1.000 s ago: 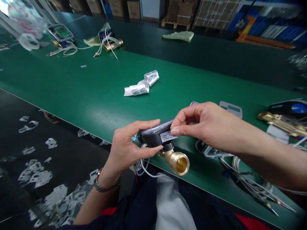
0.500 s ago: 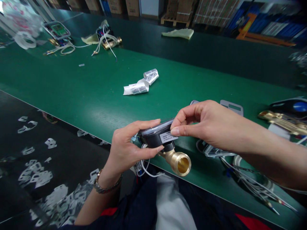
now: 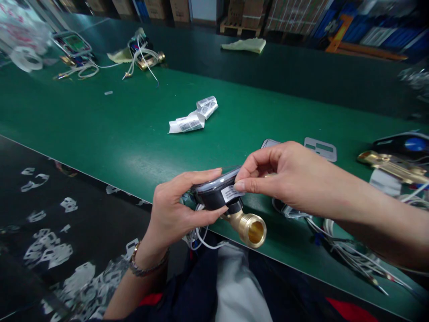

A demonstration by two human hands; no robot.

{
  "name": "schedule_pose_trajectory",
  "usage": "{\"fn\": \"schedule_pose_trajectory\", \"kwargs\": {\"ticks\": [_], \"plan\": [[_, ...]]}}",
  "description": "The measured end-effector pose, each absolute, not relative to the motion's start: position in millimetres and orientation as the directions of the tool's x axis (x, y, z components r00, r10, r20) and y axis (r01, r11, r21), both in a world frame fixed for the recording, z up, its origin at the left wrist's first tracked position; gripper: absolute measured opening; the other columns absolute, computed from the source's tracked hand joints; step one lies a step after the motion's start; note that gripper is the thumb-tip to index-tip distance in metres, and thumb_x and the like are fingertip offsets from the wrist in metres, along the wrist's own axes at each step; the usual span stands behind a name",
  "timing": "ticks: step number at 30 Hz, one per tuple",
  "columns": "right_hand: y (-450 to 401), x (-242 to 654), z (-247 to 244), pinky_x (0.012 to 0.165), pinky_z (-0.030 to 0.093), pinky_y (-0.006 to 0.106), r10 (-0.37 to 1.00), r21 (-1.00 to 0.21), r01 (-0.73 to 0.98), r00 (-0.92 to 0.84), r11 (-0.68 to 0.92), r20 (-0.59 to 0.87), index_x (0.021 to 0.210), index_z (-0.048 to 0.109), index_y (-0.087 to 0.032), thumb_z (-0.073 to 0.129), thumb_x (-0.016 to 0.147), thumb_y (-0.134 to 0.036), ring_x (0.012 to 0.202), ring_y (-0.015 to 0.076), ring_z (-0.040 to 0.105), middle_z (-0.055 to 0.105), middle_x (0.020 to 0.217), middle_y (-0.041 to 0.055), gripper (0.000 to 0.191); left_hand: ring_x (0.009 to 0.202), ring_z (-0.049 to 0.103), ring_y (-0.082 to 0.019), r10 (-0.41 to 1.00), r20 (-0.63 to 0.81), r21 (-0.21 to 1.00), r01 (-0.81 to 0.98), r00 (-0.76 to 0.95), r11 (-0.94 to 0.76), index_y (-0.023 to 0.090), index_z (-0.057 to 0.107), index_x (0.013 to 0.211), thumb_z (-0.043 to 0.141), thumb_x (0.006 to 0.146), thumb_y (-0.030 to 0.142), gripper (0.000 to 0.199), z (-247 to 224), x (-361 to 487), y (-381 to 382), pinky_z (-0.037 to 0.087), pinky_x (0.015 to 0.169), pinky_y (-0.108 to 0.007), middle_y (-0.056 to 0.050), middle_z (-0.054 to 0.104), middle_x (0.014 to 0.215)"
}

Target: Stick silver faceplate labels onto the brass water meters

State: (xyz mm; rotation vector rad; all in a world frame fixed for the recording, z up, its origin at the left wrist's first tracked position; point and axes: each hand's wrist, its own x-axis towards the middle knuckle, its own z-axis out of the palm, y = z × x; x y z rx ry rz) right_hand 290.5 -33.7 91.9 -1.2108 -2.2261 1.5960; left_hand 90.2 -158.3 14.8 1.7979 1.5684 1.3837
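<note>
My left hand (image 3: 182,201) grips a meter (image 3: 211,197) with a black housing and a clear top rim, thumb below and fingers over the top. Its brass threaded pipe end (image 3: 254,230) points toward me. On the side of the housing sits a small white printed label (image 3: 231,193). The thumb and fingers of my right hand (image 3: 268,172) are pinched at the label's upper right end, touching the housing. Thin white cables (image 3: 204,239) hang beneath the meter.
Curled label strips (image 3: 192,118) lie on the green table (image 3: 134,120). Right of my hand are a grey faceplate (image 3: 321,150), coiled cables (image 3: 348,255) and another brass-piped meter (image 3: 390,163). Two wired units, one a brass-piped unit (image 3: 144,53), stand at the back left. Cut-out scraps (image 3: 50,250) litter the floor.
The view has shifted slightly, moving the background a little leftward. Both hands keep nearly the same hold on the meter and label; the right fingers have moved slightly along the label.
</note>
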Motion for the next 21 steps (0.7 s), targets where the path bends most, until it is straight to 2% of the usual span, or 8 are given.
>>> {"fn": "schedule_pose_trajectory", "kwargs": {"ticks": [6, 9, 12, 14, 17, 19, 21], "plan": [[-51, 289, 84, 0.062, 0.045, 0.031, 0.798, -0.796, 0.522, -0.596, 0.307, -0.083, 0.072, 0.070, -0.025, 0.088, 0.075, -0.030, 0.069, 0.0166, 0.066, 0.072, 0.074, -0.0032, 0.019, 0.106, 0.076, -0.016, 0.893, 0.440, 0.737, 0.604, -0.089, -0.303, 0.021, 0.073, 0.125, 0.093, 0.074, 0.027, 0.055, 20, 96, -157, 0.058, 0.098, -0.024, -0.002, 0.078, 0.122], [-40, 293, 69, 0.057, 0.041, 0.031, 0.818, -0.752, 0.564, -0.572, 0.342, -0.057, 0.077, 0.061, -0.025, 0.090, 0.074, -0.035, 0.065, 0.0167, 0.061, 0.068, 0.072, -0.0043, 0.031, 0.104, 0.077, -0.016, 0.872, 0.488, 0.643, 0.688, -0.031, -0.335, 0.020, 0.073, 0.125, 0.091, 0.077, 0.029, 0.052, 29, 94, -153, 0.059, 0.096, -0.024, -0.002, 0.079, 0.120], [-6, 295, 49, 0.061, 0.042, 0.031, 0.854, -0.731, 0.612, -0.514, 0.301, -0.078, 0.086, 0.059, -0.025, 0.086, 0.079, -0.032, 0.070, 0.0177, 0.061, 0.068, 0.079, -0.0027, 0.030, 0.105, 0.077, -0.019, 0.879, 0.475, 0.515, 0.795, 0.046, -0.320, 0.022, 0.073, 0.125, 0.089, 0.080, 0.032, 0.049, 40, 88, -141, 0.059, 0.094, -0.028, -0.001, 0.079, 0.122], [20, 290, 38, 0.069, 0.045, 0.032, 0.845, -0.755, 0.608, -0.516, 0.246, -0.141, 0.090, 0.063, -0.023, 0.083, 0.081, -0.024, 0.077, 0.0190, 0.064, 0.071, 0.086, 0.0009, 0.021, 0.106, 0.077, -0.024, 0.913, 0.405, 0.418, 0.876, 0.058, -0.241, 0.026, 0.074, 0.126, 0.087, 0.081, 0.036, 0.048, 47, 84, -125, 0.060, 0.088, -0.034, 0.000, 0.078, 0.123], [54, 269, 25, 0.076, 0.048, 0.033, 0.780, -0.784, 0.579, -0.590, 0.226, -0.210, 0.083, 0.071, -0.020, 0.078, 0.083, -0.016, 0.082, 0.0195, 0.065, 0.075, 0.090, 0.0046, 0.008, 0.101, 0.077, -0.034, 0.979, 0.203, 0.316, 0.948, -0.037, -0.029, 0.029, 0.077, 0.121, 0.083, 0.081, 0.042, 0.042, 51, 83, -94, 0.056, 0.074, -0.041, -0.004, 0.080, 0.114], [71, 245, 19, 0.078, 0.050, 0.032, 0.748, -0.798, 0.562, -0.621, 0.216, -0.235, 0.081, 0.073, -0.019, 0.076, 0.086, -0.014, 0.082, 0.0183, 0.065, 0.076, 0.090, 0.0054, 0.007, 0.091, 0.076, -0.040, 0.991, 0.103, 0.308, 0.950, -0.086, 0.050, 0.027, 0.081, 0.106, 0.081, 0.079, 0.043, 0.032, 49, 85, -72, 0.052, 0.069, -0.043, -0.008, 0.081, 0.098], [86, 218, 12, 0.079, 0.054, 0.032, 0.737, -0.817, 0.551, -0.621, 0.169, -0.266, 0.089, 0.073, -0.017, 0.075, 0.091, -0.020, 0.083, 0.0172, 0.067, 0.074, 0.093, 0.0052, 0.005, 0.082, 0.074, -0.040, 0.994, 0.064, 0.342, 0.938, -0.084, 0.057, 0.024, 0.081, 0.091, 0.081, 0.075, 0.042, 0.024, 44, 89, -55, 0.050, 0.068, -0.044, -0.010, 0.078, 0.083]]}}
